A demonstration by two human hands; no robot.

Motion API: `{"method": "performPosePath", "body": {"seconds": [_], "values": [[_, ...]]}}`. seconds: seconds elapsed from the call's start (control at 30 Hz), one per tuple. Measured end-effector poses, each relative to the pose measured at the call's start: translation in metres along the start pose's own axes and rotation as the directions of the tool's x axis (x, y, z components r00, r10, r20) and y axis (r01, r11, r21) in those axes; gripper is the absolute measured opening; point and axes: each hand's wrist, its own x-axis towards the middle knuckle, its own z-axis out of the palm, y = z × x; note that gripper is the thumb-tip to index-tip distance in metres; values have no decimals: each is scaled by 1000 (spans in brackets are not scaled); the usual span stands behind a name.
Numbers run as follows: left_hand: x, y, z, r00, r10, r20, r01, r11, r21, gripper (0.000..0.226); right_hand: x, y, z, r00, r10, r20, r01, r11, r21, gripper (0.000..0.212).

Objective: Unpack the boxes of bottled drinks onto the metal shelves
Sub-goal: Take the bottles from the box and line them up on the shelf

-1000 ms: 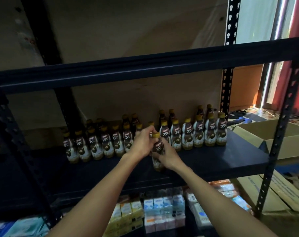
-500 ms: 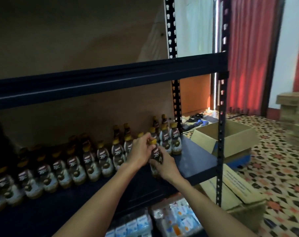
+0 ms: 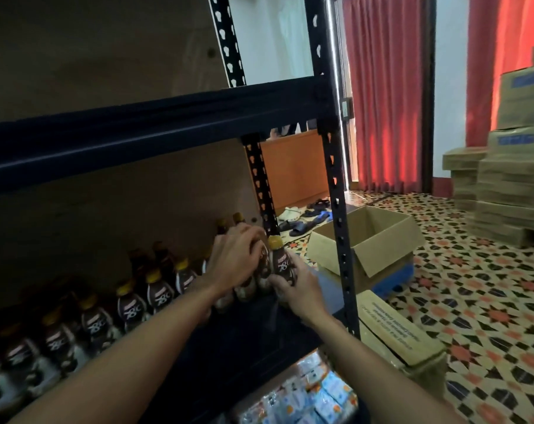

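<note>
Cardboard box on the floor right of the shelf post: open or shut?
Open. The cardboard box has its flaps folded outward, showing its inner walls. What is inside it cannot be told.

free: shelf (image 3: 244, 328) front edge | blocked: bottle rows (image 3: 131, 304) at back, upright post (image 3: 339, 240) at right

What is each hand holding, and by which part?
Right hand grips a bottle round its lower body; left hand curls over the top of the neighbouring bottle.

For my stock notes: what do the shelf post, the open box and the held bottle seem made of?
Shelf post: metal, black paint, punched keyhole slots. Open box: brown matt cardboard, folded flaps. Bottle: likely plastic, glossy printed sleeve, yellow cap.
</note>
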Motion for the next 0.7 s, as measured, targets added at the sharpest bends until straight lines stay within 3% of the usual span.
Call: {"method": "performPosePath", "body": {"seconds": [0.17,0.3,0.53,0.7], "values": [[19,-17,5,975,-204,91,194,976,103,47,16,13,-4,998,6,-68,-8,1000,-24,53],[17,-28,10,971,-190,142,176,979,105,50,33,20,6,997,34,-76,-31,999,42,49],[15,-32,12,982,-152,111,147,988,54,46,53,36,23,994,83,-74,-74,990,117,38],[16,-33,12,971,-207,122,204,978,32,45,54,33,22,996,82,-48,-74,988,139,30]]}}
